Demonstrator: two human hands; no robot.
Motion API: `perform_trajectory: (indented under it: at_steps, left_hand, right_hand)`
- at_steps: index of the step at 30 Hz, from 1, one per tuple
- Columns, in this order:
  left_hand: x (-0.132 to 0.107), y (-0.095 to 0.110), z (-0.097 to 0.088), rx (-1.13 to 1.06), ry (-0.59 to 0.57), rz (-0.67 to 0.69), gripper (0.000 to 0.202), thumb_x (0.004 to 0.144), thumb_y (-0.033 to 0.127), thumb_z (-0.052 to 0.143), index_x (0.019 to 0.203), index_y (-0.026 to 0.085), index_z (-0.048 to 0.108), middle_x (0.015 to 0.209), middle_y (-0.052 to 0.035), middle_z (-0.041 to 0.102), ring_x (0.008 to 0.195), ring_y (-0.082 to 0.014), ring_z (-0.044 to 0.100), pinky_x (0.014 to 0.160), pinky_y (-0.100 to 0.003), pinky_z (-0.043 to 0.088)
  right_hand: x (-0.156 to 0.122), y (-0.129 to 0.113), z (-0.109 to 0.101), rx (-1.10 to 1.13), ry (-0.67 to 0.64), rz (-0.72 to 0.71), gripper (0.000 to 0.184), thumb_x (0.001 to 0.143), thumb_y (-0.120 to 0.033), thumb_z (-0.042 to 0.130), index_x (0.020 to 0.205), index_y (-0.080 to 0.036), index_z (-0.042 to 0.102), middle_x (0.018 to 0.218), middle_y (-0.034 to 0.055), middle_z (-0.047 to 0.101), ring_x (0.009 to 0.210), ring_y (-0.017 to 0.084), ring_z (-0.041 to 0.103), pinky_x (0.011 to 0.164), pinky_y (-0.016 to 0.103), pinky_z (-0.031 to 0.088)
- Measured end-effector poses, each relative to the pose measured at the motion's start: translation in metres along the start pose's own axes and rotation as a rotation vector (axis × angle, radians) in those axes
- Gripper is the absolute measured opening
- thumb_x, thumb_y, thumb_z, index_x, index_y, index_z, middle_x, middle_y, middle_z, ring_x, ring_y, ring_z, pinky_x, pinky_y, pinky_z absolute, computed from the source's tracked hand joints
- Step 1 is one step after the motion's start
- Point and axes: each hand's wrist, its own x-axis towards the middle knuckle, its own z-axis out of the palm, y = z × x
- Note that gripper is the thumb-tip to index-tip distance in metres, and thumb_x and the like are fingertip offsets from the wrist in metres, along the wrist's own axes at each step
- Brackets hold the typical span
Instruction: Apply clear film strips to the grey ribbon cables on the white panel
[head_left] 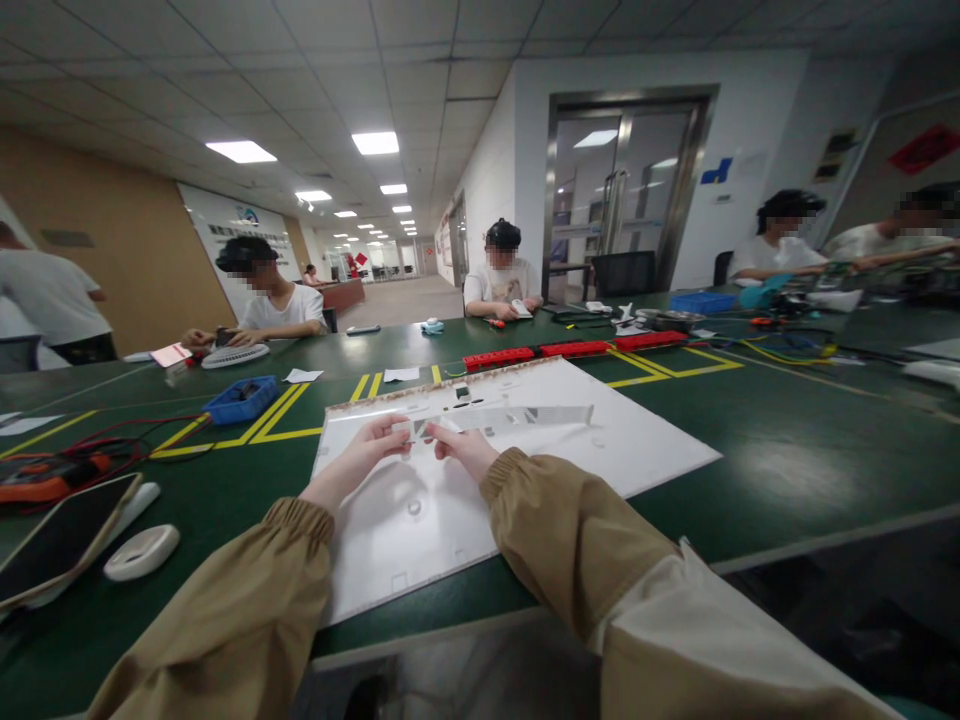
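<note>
Silvery strip, one end pinched in the fingers of left hand and right hand, is over panel; handling looks unfinished, completed portion unclear.

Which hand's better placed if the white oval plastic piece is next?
Left hand, probably: the white oval plastic piece lies on that side; the right hand is farther. Both hold a thin translucent strip.

Over the green table, a hand could pass right of the white panel, while 3 red power strips obstruct beyond and a blue tray left.
</note>
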Motion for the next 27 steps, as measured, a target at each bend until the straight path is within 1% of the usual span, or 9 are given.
perform_trajectory:
  at_steps: [4, 6, 8, 12, 14, 17, 20, 23, 27]
  left_hand:
    - [0.005, -0.001, -0.006, -0.138, 0.082, -0.03, 0.033, 0.078, 0.045, 0.066, 0.088, 0.013, 0.062, 0.079, -0.0046, 0.066, 0.073, -0.0167, 0.063, 0.072, -0.03, 0.054]
    - [0.007, -0.002, -0.01, -0.231, 0.084, -0.094, 0.038, 0.085, 0.05, 0.054, 0.09, 0.013, 0.062, 0.078, -0.007, 0.067, 0.071, -0.0182, 0.065, 0.071, -0.032, 0.054]
    - [0.009, -0.003, -0.012, -0.251, 0.065, -0.13, 0.038, 0.088, 0.048, 0.05, 0.093, 0.013, 0.062, 0.082, -0.0085, 0.068, 0.069, -0.018, 0.065, 0.071, -0.033, 0.054]
    - [0.004, -0.004, -0.006, -0.081, -0.047, -0.13, 0.033, 0.081, 0.037, 0.062, 0.104, 0.013, 0.064, 0.097, -0.0107, 0.068, 0.074, -0.0171, 0.064, 0.077, -0.032, 0.053]
    - [0.0, -0.002, -0.001, -0.002, -0.107, -0.137, 0.032, 0.078, 0.036, 0.066, 0.101, 0.014, 0.066, 0.098, -0.011, 0.068, 0.081, -0.0183, 0.063, 0.08, -0.032, 0.051]
    - [-0.004, 0.0, 0.005, 0.054, -0.144, -0.124, 0.029, 0.078, 0.039, 0.067, 0.094, 0.015, 0.067, 0.094, -0.0083, 0.067, 0.086, -0.0171, 0.061, 0.083, -0.029, 0.048]
    - [-0.004, -0.001, 0.005, 0.131, -0.148, -0.098, 0.029, 0.076, 0.041, 0.069, 0.087, 0.015, 0.067, 0.08, -0.0032, 0.063, 0.074, -0.0126, 0.058, 0.073, -0.024, 0.046]
    - [-0.003, -0.002, 0.003, 0.202, -0.14, -0.072, 0.03, 0.074, 0.042, 0.07, 0.082, 0.013, 0.066, 0.07, -0.0005, 0.059, 0.064, -0.0099, 0.053, 0.061, -0.021, 0.04]
    - [-0.002, -0.001, 0.004, 0.221, -0.124, -0.021, 0.032, 0.072, 0.043, 0.071, 0.08, 0.013, 0.064, 0.067, 0.0, 0.057, 0.061, -0.0097, 0.051, 0.059, -0.022, 0.039]
  right_hand:
    - [0.003, 0.002, -0.004, -0.135, 0.065, -0.077, 0.039, 0.064, -0.054, 0.068, 0.064, -0.015, 0.061, 0.062, 0.0009, 0.059, 0.045, 0.007, 0.044, 0.051, 0.024, 0.037]
    - [0.004, 0.001, -0.005, -0.171, 0.086, -0.101, 0.04, 0.065, -0.055, 0.066, 0.061, -0.015, 0.059, 0.059, 0.0001, 0.057, 0.044, 0.007, 0.043, 0.05, 0.023, 0.037]
    - [0.003, 0.0, -0.005, -0.194, 0.092, -0.114, 0.041, 0.065, -0.055, 0.064, 0.057, -0.015, 0.057, 0.055, -0.0007, 0.055, 0.044, 0.007, 0.043, 0.05, 0.023, 0.037]
    - [0.001, -0.002, -0.004, -0.208, 0.082, -0.151, 0.039, 0.067, -0.053, 0.063, 0.057, -0.015, 0.057, 0.054, -0.0012, 0.054, 0.044, 0.007, 0.043, 0.048, 0.022, 0.037]
    - [0.0, -0.002, -0.004, -0.212, 0.072, -0.154, 0.036, 0.067, -0.051, 0.064, 0.06, -0.016, 0.058, 0.055, -0.0015, 0.055, 0.044, 0.007, 0.043, 0.047, 0.022, 0.037]
    - [0.001, -0.001, -0.005, -0.24, 0.046, -0.136, 0.032, 0.068, -0.047, 0.065, 0.066, -0.016, 0.059, 0.056, -0.0018, 0.056, 0.044, 0.007, 0.044, 0.046, 0.021, 0.036]
    - [0.001, 0.0, -0.005, -0.286, -0.005, -0.136, 0.029, 0.071, -0.044, 0.064, 0.071, -0.016, 0.061, 0.058, -0.0019, 0.057, 0.044, 0.007, 0.045, 0.045, 0.02, 0.036]
    - [0.0, -0.001, -0.003, -0.328, -0.03, -0.143, 0.028, 0.075, -0.042, 0.061, 0.067, -0.016, 0.059, 0.059, -0.0012, 0.057, 0.044, 0.007, 0.044, 0.046, 0.021, 0.036]
    - [-0.003, -0.003, 0.0, -0.374, -0.02, -0.106, 0.028, 0.081, -0.038, 0.057, 0.064, -0.016, 0.058, 0.059, -0.0015, 0.057, 0.044, 0.007, 0.044, 0.047, 0.021, 0.037]
